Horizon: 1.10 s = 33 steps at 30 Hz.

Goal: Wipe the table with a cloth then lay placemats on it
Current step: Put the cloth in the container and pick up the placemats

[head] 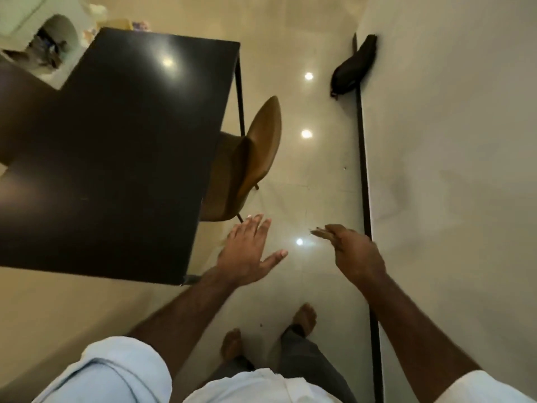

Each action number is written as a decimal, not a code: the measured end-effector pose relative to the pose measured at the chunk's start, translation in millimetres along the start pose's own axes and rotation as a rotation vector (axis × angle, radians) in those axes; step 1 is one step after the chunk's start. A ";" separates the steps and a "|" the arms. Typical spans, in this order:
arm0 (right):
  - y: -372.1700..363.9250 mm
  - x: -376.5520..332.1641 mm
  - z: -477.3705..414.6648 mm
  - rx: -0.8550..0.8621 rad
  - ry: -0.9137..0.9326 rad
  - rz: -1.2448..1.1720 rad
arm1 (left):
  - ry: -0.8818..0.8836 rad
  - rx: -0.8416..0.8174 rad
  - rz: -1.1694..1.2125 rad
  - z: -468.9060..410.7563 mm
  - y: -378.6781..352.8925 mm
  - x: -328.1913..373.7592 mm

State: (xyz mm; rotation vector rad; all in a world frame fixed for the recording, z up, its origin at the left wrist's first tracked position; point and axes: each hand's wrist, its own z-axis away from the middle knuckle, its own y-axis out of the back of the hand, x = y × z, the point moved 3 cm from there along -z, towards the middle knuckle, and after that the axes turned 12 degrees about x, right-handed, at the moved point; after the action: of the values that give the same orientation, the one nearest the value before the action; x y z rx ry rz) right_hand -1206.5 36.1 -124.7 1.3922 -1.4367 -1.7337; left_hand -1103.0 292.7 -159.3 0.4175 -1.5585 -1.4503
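A glossy black table (125, 158) fills the left half of the view, its top bare with only a ceiling light reflected in it. My left hand (250, 251) hovers just off the table's near right corner, fingers spread, holding nothing. About a hand's width to its right, my right hand (354, 251) is stretched out over the floor, fingers extended and empty. No cloth or placemat shows anywhere in view.
A brown chair (252, 158) is tucked under the table's right side. A black bag (353, 65) leans against the white wall (453, 141) on the right. Shiny beige floor tiles (313, 184) run between chair and wall. My bare feet (303, 318) stand below.
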 end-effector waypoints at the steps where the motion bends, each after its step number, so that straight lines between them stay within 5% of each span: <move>1: 10.8 14.6 -11.3 0.070 0.022 0.044 | -0.007 0.005 -0.018 -17.0 3.6 7.6; 5: 36.9 72.1 -60.7 0.213 0.084 0.155 | -0.071 0.028 -0.110 -86.2 3.8 44.2; 15: 37.8 144.8 -223.5 0.170 0.207 0.121 | -0.001 0.027 -0.147 -246.0 -14.0 111.8; 33: -6.3 102.8 -661.2 0.029 0.341 0.181 | 0.200 0.030 -0.070 -632.4 64.7 31.4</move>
State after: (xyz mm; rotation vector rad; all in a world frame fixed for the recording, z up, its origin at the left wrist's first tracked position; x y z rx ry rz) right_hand -643.7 -325.8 -121.7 1.4410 -1.3540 -1.2959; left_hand -594.6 -90.0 -173.6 0.6211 -1.4188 -1.3943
